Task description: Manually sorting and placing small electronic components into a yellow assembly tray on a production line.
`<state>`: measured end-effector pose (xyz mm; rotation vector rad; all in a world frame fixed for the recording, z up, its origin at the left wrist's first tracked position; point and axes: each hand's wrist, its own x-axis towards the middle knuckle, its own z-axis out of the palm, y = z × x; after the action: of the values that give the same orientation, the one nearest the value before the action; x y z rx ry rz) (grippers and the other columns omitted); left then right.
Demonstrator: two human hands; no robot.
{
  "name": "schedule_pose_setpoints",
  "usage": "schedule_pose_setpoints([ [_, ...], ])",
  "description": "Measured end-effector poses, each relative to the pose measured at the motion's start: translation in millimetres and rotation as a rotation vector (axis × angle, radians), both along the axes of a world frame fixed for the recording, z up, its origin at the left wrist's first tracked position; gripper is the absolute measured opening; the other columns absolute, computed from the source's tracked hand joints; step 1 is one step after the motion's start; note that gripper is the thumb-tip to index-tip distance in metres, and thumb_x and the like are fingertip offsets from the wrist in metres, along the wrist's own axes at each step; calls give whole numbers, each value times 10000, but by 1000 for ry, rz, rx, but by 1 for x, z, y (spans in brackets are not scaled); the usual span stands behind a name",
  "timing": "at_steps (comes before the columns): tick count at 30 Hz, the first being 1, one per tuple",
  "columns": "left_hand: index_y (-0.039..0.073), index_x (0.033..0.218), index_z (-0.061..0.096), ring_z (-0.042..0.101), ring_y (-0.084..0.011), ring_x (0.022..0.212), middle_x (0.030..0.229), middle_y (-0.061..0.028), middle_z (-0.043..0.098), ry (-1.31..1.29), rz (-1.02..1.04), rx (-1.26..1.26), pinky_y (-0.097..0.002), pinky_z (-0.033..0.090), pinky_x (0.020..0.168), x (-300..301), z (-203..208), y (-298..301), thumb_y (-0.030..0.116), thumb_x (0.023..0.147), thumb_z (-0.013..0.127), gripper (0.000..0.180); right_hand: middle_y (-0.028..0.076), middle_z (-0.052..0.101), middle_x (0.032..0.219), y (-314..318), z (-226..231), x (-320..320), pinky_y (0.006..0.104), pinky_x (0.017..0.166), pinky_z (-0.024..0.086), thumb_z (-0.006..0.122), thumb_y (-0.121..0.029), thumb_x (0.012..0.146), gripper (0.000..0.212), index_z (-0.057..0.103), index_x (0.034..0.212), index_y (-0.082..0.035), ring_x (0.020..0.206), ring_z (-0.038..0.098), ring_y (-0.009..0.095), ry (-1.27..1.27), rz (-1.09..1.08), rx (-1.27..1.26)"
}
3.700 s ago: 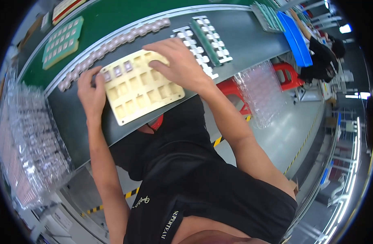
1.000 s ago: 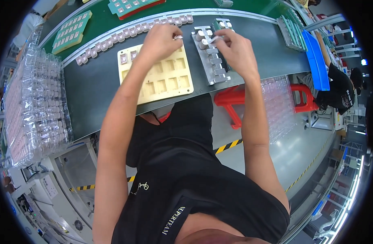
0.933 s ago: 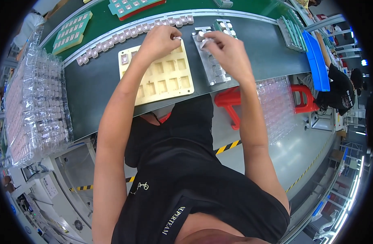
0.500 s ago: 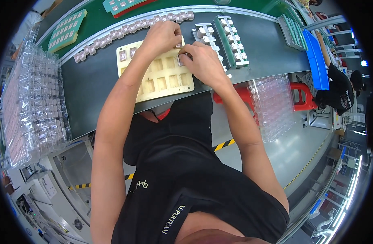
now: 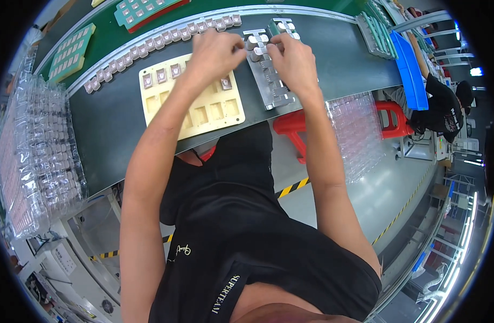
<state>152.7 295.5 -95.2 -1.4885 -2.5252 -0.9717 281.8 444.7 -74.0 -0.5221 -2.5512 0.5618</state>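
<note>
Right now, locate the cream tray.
In the head view, the cream tray lies on the table, upper left of centre, just left of the metal rack.

Site reads as a factory assembly workshop. Evidence: a long dark workbench (image 5: 341, 67) runs beside a metal rail (image 5: 300, 11); identical small parts (image 5: 158, 42) line up along it; a pale compartment tray (image 5: 209, 127) sits there; clear plastic packs (image 5: 53, 156) stand stacked; a co-worker (image 5: 443, 110) is farther along; black-and-yellow tape (image 5: 295, 188) marks the floor (image 5: 360, 202); strip lights (image 5: 471, 220) glow.
</note>
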Motion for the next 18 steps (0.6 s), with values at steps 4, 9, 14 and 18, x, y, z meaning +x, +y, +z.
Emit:
schedule_pose_setpoints([
  [4, 104, 867, 763, 633, -309, 819, 756, -127, 700, 73, 42, -65, -427, 392, 803, 19, -3, 25, 369, 802, 698, 280, 202, 712, 861, 21, -4, -16, 451, 818, 521, 613, -334, 897, 370, 698, 1055, -11, 871, 684, 381, -197, 15, 65],
  [9, 90, 852, 757, 636, -312, 823, 765, -132, 704, 14, 25, -92, -432, 392, 793, 15, -3, 31, 352, 780, 697, 278, 203, 711, 846, 36, -10, -42, 434, 798, 532, 636, -360, 875, 388, 713, 1000, -1, 827, 693, 360, -228, 41, 26],
  [14, 24, 915, 727, 684, -273, 772, 833, -123, 720, 18, 63, -26, -394, 510, 745, 0, 13, 4, 314, 788, 665, 322, 167, 723, 803, 46, -13, -47, 367, 738, 564, 691, -367, 829, 393, 736, 944, 6, 725, 719, 285, -249, 68, -247],
  [18, -19, 1032, 694, 690, -244, 797, 853, -144, 703, -309, 26, 9, -359, 522, 756, 3, 45, -48, 253, 808, 630, 358, 129, 720, 766, 50, -4, -48, 314, 671, 569, 680, -291, 846, 334, 727, 936, 26, 620, 715, 202, -292, 94, -360],
])
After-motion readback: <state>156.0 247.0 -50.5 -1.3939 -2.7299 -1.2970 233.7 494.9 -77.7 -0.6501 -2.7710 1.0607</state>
